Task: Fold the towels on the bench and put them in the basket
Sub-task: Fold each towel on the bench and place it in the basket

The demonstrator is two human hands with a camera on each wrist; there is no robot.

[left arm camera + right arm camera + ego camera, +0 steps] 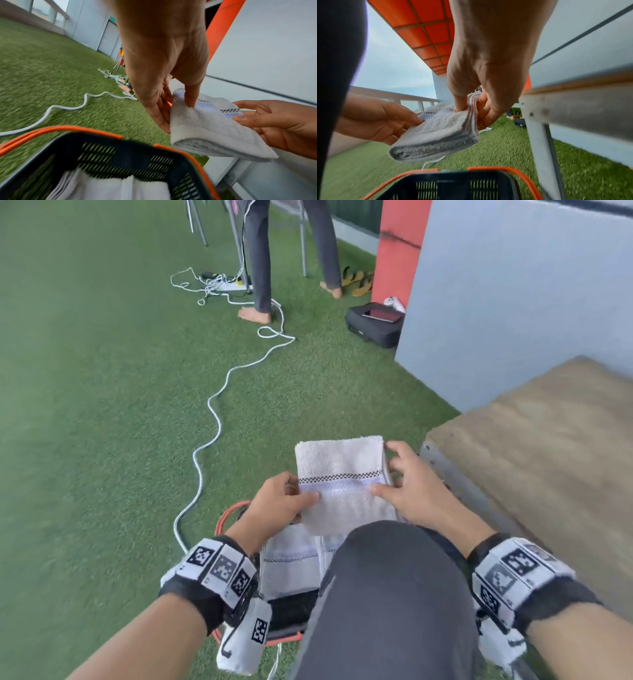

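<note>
Folded white towel (342,484) with a checked black band and a pale blue stripe is held in the air between both hands, above the basket (109,152) and out beyond the person's dark-trousered knee (390,583). Left hand (277,501) grasps the towel's left edge: thumb on top near the blue stripe, fingers underneath, as the left wrist view confirms. Right hand (414,484) grasps the towel's right edge, where the stacked layer ends show; thumb pressed on top, fingers curled below, seen plainly in the right wrist view. Towel lies roughly flat, its thick folded edge nearest the person, open layered edges to the right. Basket is dark mesh plastic with orange rim and handles, standing on green artificial turf (102,405) directly under the hands, partly hidden by the knee in the head view. Inside it lie folded towels (291,563) of the same pattern, flat against the bottom. The held towel does not touch the basket. Wooden-topped bench (548,457) with a metal frame stands to the right, just beside the right hand. A white cable (212,419) snakes across the turf from near the basket to a power strip far off. Far away stand a second person's legs (260,258), barefoot; a black case (373,325) lies near the grey wall (513,302). Both wrists carry marker-printed bands.
</note>
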